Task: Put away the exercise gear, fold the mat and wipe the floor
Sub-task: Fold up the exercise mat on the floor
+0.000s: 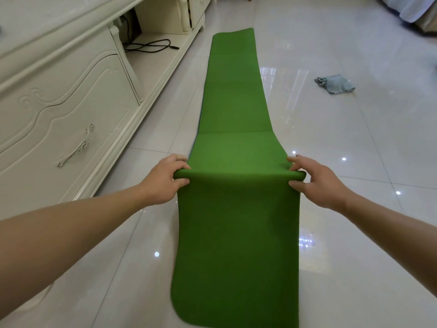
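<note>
Shiny white floor (pixel 369 143) fills the room. Fingers (pixel 178 159) of the left hand (pixel 163 179) curl over the mat's (pixel 236 233) left edge, with the thumb on the near side. The right hand (pixel 318 184) pinches the right edge the same way. Both hold up a bend in the green mat at mid frame. One end hangs down to the bottom; the rest lies flat toward the top. A blue cloth (pixel 335 84) lies at upper right, well apart. A white cabinet (pixel 59 102) runs along the left.

no readable text, no labels, no brand marks, no numbers, no signs anywhere
</note>
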`<state>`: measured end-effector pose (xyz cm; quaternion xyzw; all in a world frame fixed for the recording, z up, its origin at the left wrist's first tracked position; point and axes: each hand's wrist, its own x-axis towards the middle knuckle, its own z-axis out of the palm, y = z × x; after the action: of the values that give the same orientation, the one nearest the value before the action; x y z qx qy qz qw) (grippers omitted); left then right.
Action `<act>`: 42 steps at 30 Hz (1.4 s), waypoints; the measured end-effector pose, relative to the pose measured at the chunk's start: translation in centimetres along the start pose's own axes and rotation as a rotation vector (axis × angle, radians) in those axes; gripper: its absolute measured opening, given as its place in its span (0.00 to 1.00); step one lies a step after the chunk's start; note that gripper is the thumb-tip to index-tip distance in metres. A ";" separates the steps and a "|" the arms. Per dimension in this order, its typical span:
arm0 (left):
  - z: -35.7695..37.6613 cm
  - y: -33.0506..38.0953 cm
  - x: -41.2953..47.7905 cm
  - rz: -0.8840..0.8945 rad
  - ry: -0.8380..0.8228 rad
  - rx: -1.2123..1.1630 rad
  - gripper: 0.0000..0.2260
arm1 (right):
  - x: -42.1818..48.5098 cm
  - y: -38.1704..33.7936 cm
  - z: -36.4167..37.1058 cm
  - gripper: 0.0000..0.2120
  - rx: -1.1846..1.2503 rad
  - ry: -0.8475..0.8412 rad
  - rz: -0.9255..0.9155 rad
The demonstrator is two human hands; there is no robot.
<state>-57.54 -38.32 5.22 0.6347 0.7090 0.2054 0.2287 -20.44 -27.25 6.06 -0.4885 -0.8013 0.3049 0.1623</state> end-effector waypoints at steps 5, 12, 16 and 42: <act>-0.4 0.5 -0.1 -0.051 -0.054 -0.118 0.07 | -0.1 0.2 -0.4 0.09 0.047 -0.046 0.054; -0.9 0.8 -0.6 -0.071 -0.031 -0.116 0.05 | -0.8 -1.0 -0.9 0.06 0.033 -0.043 0.067; -1.2 1.3 -0.7 -0.094 0.009 -0.129 0.05 | -1.0 -1.3 -1.2 0.06 0.070 -0.028 0.093; -0.4 0.4 -0.4 -0.218 0.127 -0.181 0.06 | -1.2 -0.6 1.8 0.24 0.528 -0.192 0.204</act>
<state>-57.46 -38.68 5.80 0.5166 0.7652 0.2823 0.2605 -21.26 -29.08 5.14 -0.4765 -0.6526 0.5623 0.1758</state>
